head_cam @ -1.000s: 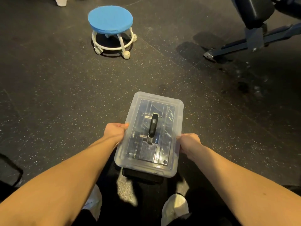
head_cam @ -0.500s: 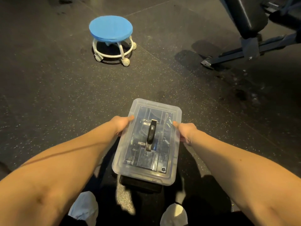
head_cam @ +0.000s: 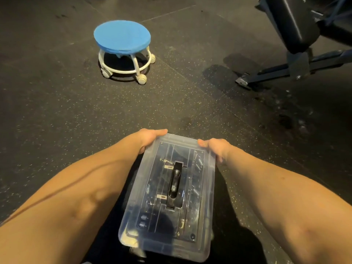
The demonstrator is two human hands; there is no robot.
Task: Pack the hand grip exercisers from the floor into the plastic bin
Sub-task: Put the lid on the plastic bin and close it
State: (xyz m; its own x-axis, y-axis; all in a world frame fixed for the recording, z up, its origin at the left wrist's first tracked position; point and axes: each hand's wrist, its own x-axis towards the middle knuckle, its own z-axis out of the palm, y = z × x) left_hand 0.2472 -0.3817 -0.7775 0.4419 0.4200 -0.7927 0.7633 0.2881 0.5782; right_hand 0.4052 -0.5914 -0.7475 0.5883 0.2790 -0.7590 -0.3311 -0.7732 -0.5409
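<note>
A clear plastic bin (head_cam: 206, 187) with its lid on and a black handle (head_cam: 174, 184) in the lid's middle is held in front of me, above the dark floor. Through the lid I make out dark hand grip exercisers (head_cam: 152, 212) with metal springs. My left hand (head_cam: 147, 139) grips the bin's far left corner. My right hand (head_cam: 215, 147) grips its far right corner, thumb on the lid's rim.
A low blue-topped stool (head_cam: 122, 41) on white castors stands on the speckled rubber floor ahead left. A black weight bench (head_cam: 291, 25) with a steel base bar (head_cam: 274, 72) is at the upper right. A dark object lies under the bin, mostly hidden.
Both hands slid from the bin's long sides up to its far corners. The bin has come closer to me and fills more of the lower view.
</note>
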